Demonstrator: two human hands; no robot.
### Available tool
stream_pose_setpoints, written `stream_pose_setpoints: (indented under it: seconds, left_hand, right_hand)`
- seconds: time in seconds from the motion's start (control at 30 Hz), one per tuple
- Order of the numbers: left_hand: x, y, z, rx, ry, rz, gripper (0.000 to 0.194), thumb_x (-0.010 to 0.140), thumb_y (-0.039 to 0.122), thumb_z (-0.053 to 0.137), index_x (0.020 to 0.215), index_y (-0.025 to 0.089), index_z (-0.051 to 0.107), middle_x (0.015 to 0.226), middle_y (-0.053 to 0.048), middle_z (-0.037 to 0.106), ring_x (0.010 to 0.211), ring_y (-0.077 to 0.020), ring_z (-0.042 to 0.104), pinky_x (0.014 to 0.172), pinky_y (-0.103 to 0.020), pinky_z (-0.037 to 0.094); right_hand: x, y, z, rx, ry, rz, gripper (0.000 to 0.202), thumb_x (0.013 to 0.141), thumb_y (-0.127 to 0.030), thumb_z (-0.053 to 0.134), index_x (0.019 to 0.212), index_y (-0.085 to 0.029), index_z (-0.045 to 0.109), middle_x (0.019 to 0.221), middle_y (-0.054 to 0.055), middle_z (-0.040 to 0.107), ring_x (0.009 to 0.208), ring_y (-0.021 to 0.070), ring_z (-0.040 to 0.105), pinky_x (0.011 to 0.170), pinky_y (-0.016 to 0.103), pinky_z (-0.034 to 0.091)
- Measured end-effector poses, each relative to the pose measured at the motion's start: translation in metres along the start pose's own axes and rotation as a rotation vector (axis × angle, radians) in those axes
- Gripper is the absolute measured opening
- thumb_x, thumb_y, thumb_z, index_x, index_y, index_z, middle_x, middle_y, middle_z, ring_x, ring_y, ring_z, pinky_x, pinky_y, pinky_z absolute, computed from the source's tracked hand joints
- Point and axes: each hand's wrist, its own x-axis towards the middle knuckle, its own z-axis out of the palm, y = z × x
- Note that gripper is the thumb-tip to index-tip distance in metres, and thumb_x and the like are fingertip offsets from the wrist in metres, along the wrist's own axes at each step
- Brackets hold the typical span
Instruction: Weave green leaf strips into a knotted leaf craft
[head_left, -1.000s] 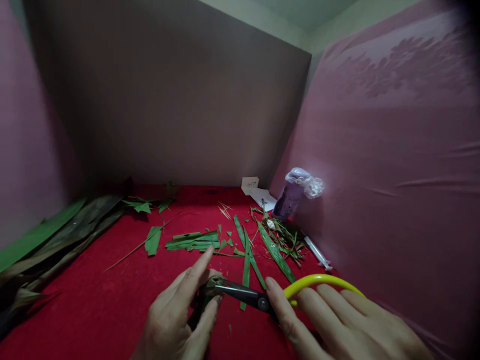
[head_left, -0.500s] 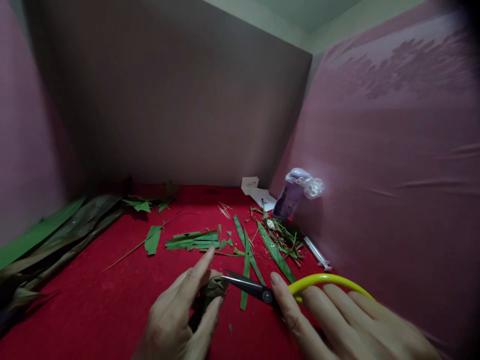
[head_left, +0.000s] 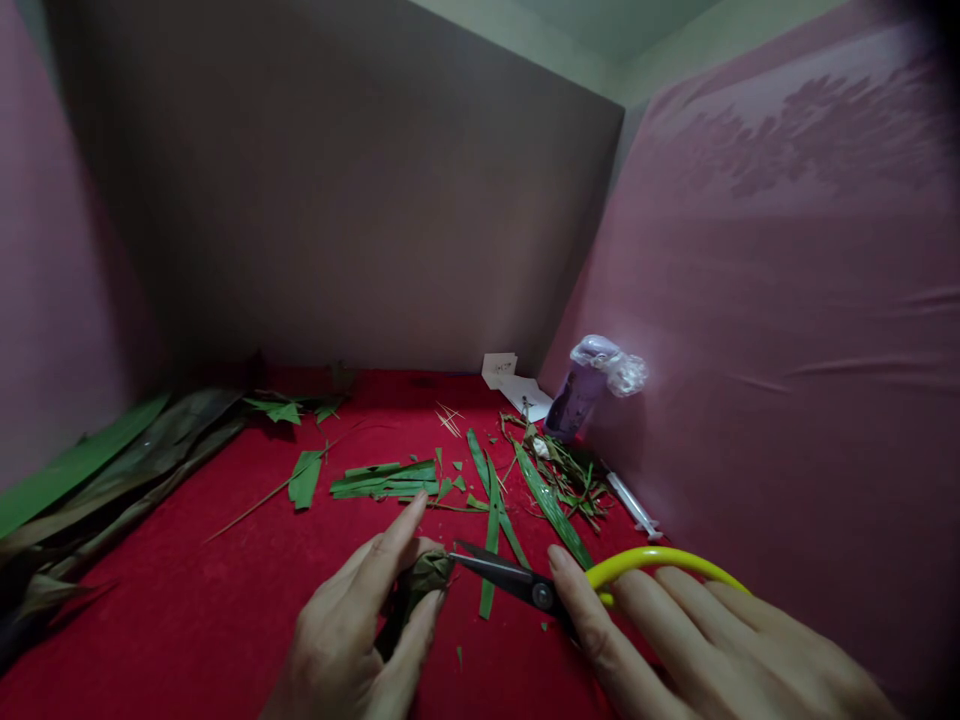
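Between the thumb and fingers of my left hand is a small folded leaf bundle, dull green. Part of it is hidden by the fingers. My right hand grips a pair of scissors with yellow handles and dark blades. The blades are slightly apart, and their tips are at the right edge of the leaf bundle. Just beyond the scissors, long green leaf strips lie crossed on the red cloth.
Cut leaf strips lie ahead of my left hand, with thin sticks farther back. Large leaves run along the left. At right are a leaf-scrap pile, a syringe, a purple cup and white paper.
The scissors and my right hand have shifted slightly right. A small green scrap now shows on the cloth below the scissors. My left hand keeps its hold on the leaf bundle.
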Motion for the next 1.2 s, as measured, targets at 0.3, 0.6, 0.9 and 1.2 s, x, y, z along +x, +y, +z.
stream_pose_setpoints:
  seconds: [0.3,0.6,0.9,1.2]
  left_hand:
    - [-0.001,0.001,-0.001,0.011,0.016,0.005,0.056,0.082,0.015,0.054,0.135,0.023,0.039,0.091,-0.002,0.073,0.075,-0.0142,0.071,0.059,-0.016,0.057]
    - [0.001,0.000,0.001,0.006,0.027,0.055,0.059,0.081,0.011,0.055,0.135,0.023,0.037,0.092,-0.001,0.071,0.071,-0.0123,0.070,0.074,-0.020,0.056]
    - [0.002,-0.001,0.001,-0.004,0.036,0.104,0.064,0.079,0.007,0.055,0.137,0.024,0.034,0.093,-0.001,0.069,0.077,-0.0104,0.068,0.076,-0.016,0.054]
    - [0.002,0.002,0.000,0.011,0.048,0.122,0.064,0.079,0.006,0.054,0.137,0.024,0.035,0.092,0.000,0.068,0.077,-0.0105,0.067,0.074,-0.016,0.054]
  right_hand:
    - [-0.009,-0.001,0.008,0.102,-0.004,0.025,0.032,0.092,-0.011,0.034,0.113,-0.013,0.058,0.058,0.000,0.059,0.048,0.0152,0.060,0.041,0.026,0.036]
    - [-0.004,-0.003,0.004,0.086,0.002,0.011,0.030,0.093,-0.010,0.034,0.113,-0.013,0.057,0.057,-0.001,0.062,0.049,0.0147,0.062,0.039,0.026,0.034]
    - [0.006,-0.004,0.006,0.065,0.062,0.012,0.032,0.089,-0.004,0.034,0.108,-0.012,0.059,0.054,-0.002,0.059,0.045,0.0139,0.060,0.035,0.027,0.027]
    - [0.011,-0.003,0.003,0.049,0.070,-0.019,0.031,0.085,0.000,0.039,0.103,-0.012,0.060,0.050,-0.003,0.059,0.042,0.0137,0.059,0.033,0.026,0.027]
